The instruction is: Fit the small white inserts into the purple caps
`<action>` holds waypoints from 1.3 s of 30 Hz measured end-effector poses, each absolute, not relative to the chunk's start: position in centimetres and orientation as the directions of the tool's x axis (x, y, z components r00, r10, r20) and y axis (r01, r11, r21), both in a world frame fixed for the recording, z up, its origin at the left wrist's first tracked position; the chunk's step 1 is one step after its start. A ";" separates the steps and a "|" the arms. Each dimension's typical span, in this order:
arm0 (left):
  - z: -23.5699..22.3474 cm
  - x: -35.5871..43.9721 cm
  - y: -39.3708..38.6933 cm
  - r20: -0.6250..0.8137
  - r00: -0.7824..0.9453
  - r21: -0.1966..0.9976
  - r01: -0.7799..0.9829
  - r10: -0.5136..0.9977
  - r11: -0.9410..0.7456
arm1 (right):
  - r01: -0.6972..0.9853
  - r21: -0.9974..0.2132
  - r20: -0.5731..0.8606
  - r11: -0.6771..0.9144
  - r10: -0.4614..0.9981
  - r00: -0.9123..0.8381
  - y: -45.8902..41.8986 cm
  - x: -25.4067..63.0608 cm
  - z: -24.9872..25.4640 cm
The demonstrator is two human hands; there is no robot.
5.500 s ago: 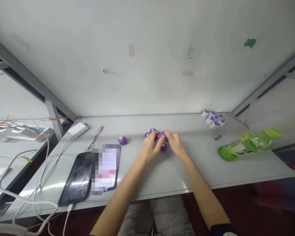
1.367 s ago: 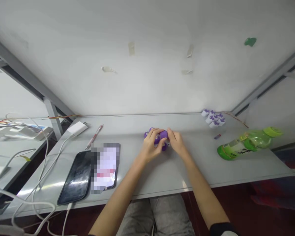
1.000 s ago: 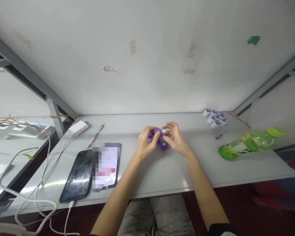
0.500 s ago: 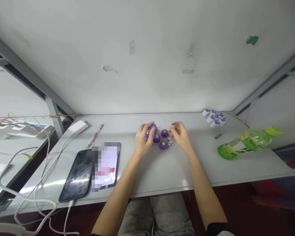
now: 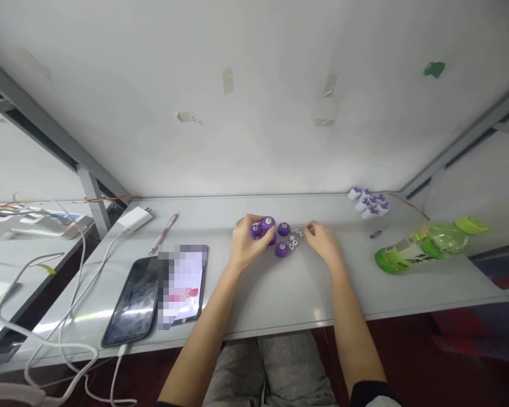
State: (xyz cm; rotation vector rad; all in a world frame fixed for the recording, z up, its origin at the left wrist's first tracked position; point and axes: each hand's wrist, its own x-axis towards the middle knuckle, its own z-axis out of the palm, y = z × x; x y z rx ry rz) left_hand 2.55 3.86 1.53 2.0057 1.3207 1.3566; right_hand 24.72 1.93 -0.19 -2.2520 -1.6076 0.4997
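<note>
My left hand (image 5: 246, 242) is closed around a domed purple cap (image 5: 268, 222), whose small white nozzle points up. Close under and beside that hand stand several similar purple caps, one (image 5: 255, 230) right by the fingers and another (image 5: 284, 228) just to the right. A further purple cap (image 5: 281, 249) sits nearer to me. Several small white ring-like pieces (image 5: 292, 244) lie to the right of the caps. My right hand (image 5: 321, 242) has thumb and forefinger pinched together, right beside a small white piece (image 5: 301, 234); whether they grip anything is too small to tell.
Two phones (image 5: 133, 302) lie at the left, with a pen (image 5: 164, 233), a white charger (image 5: 134, 219) and cables. At the back right stand several white-and-purple pieces (image 5: 369, 203). A green bottle (image 5: 428, 247) lies at the right. A white wall (image 5: 254, 152) rises behind the table.
The purple cap in my left hand has been turned so its nozzle faces up. My right hand has moved right and slightly nearer, and a white piece now shows by its fingertips.
</note>
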 end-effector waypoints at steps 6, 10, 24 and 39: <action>1.4 1.8 4.3 0.509 0.335 0.626 0.489 0.793 -0.608 | 0.822 -0.469 -0.094 -0.324 0.943 0.318 2.2 24.3 0.1; 1.8 1.3 4.2 0.487 0.384 0.580 0.528 0.784 -0.620 | 0.818 -0.474 -0.088 -0.326 0.942 0.324 2.2 24.3 0.2; -0.6 -0.3 1.1 0.501 0.450 0.370 0.660 0.739 -0.654 | 0.758 -0.625 0.344 0.186 0.937 0.054 2.8 23.3 -1.6; -1.0 -0.4 1.6 0.343 0.410 0.608 0.589 0.845 -0.532 | 0.572 -0.813 0.055 0.110 0.992 -0.113 1.4 22.3 0.3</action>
